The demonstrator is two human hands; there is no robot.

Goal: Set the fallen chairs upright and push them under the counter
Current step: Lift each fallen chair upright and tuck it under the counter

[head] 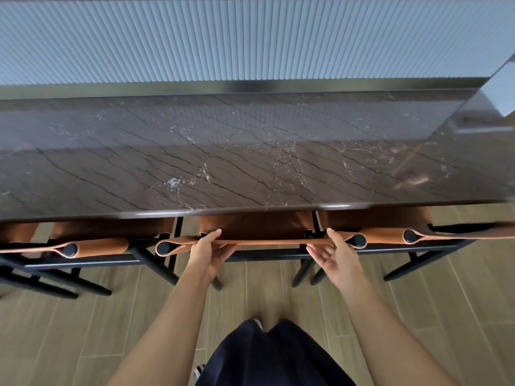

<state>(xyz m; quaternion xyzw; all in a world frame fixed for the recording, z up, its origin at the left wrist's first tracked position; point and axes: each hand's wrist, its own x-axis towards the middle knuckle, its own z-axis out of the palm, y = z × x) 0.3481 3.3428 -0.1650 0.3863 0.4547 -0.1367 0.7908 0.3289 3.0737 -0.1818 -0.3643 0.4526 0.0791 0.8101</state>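
Note:
Three upright chairs with tan leather and black frames stand in a row at the dark marble counter (250, 151). The middle chair (267, 242) has its seat under the counter's edge. My left hand (207, 250) grips the left end of its leather backrest strap, thumb on top. On the right end of the same strap, my right hand (333, 253) holds on with the thumb over it and fingers loosely curled below. The left chair (97, 246) and right chair (390, 235) stand on either side, seats partly under the counter.
A ribbed grey wall panel (250, 37) rises behind the counter. The floor (278, 296) is wood-look tile. My dark trousers and a shoe show at the bottom centre. Black chair legs (156, 268) slant out onto the floor on both sides.

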